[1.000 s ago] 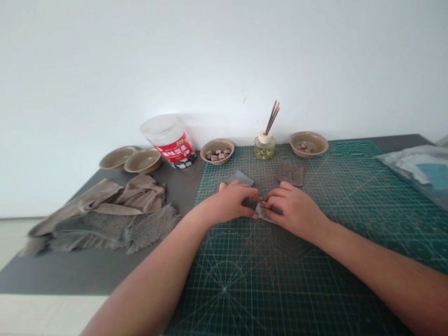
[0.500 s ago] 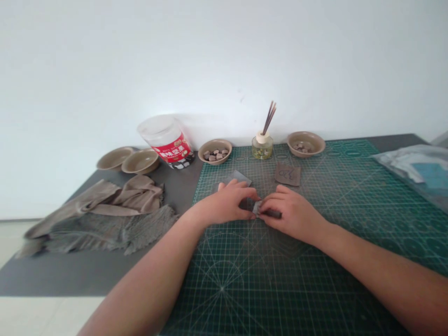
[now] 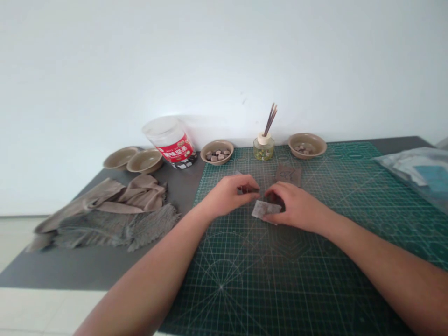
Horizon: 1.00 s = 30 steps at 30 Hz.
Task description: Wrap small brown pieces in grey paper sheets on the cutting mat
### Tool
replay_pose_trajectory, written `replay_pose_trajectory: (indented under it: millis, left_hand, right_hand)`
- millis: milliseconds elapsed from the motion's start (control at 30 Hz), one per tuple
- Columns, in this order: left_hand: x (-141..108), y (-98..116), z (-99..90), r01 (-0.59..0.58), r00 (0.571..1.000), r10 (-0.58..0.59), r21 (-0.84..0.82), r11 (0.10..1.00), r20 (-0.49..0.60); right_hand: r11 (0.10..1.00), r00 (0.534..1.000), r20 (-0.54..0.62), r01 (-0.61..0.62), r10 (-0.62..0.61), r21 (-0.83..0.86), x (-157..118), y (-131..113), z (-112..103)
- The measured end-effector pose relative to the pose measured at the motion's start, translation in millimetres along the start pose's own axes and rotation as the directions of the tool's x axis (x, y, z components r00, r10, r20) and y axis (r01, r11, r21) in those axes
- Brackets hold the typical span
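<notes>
My right hand (image 3: 297,205) is over the cutting mat, its thumb on a small greyish piece of sandpaper (image 3: 259,209) that looks folded or bent. Its fingers curl round the far side of that piece. Just left of it is my left hand (image 3: 233,193), thumb and fingertips drawn close together in a pinch. Whatever lies between those fingertips is too small and dark to make out. Behind my right hand lies a brown square of sandpaper (image 3: 289,174) with a handwritten number. A grey corner of another sheet (image 3: 238,173) peeks out behind my left hand.
The green cutting mat (image 3: 238,298) covers much of the dark table. Along the wall stand a bowl of pebbles (image 3: 217,152), a reed diffuser (image 3: 263,147), another bowl (image 3: 307,145) with small stones, and a plastic jar (image 3: 171,142). Cloth (image 3: 115,210) lies left; a plastic bag (image 3: 420,170) lies right.
My hands have moved apart slightly. The grey sandpaper piece, mostly covered by fingers before, now shows more fully under my right thumb. The camera view has shifted a little.
</notes>
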<state>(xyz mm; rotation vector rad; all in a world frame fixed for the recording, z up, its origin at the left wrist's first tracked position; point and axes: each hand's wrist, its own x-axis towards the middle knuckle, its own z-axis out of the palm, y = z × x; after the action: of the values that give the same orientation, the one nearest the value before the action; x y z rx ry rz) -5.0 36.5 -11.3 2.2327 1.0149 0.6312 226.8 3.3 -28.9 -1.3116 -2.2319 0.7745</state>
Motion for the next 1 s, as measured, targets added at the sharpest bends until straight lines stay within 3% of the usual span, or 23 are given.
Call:
replay_pose_trajectory:
  millis: [67,167,300,467,700,933,1000]
  left_hand:
    - [0.8,-2.2,0.3,-0.001,0.999,0.003,0.037,0.999,-0.053]
    - [1.2,-3.4,0.9,-0.029,0.997,0.035,0.086,0.996,-0.075]
    - [1.1,-4.5,1.3,-0.046,0.995,0.058,0.134,0.99,-0.083]
    - [1.8,-6.0,0.4,-0.058,0.987,0.079,0.148,0.987,-0.143]
    - [0.4,-3.3,-1.9,-0.04,0.985,0.066,0.162,0.986,-0.157]
    - [2.1,-4.2,-1.4,-0.027,0.985,0.05,0.137,0.99,-0.166]
    - [4.1,-5.7,-0.7,-0.016,0.984,0.039,0.132,0.991,-0.175]
  right_hand:
    - [0.997,0.997,0.083,0.02,-0.013,-0.08,-1.6,-0.9,-1.9]
    - [0.998,0.993,0.121,0.008,0.0,-0.069,-4.9,-4.3,-0.6]
    - [0.999,0.998,0.069,0.009,-0.005,-0.046,-8.8,-11.4,-0.7]
    - [0.991,0.999,0.008,0.033,-0.035,0.133,-12.5,-15.5,-6.6]
    - [0.993,0.996,-0.077,0.044,-0.036,0.109,-13.3,-9.3,-7.5]
    - [0.999,0.991,-0.126,0.041,-0.044,-0.023,-12.5,-9.2,-8.2]
    - [0.997,0.996,-0.065,0.063,-0.066,-0.054,-11.6,-9.5,-9.0]
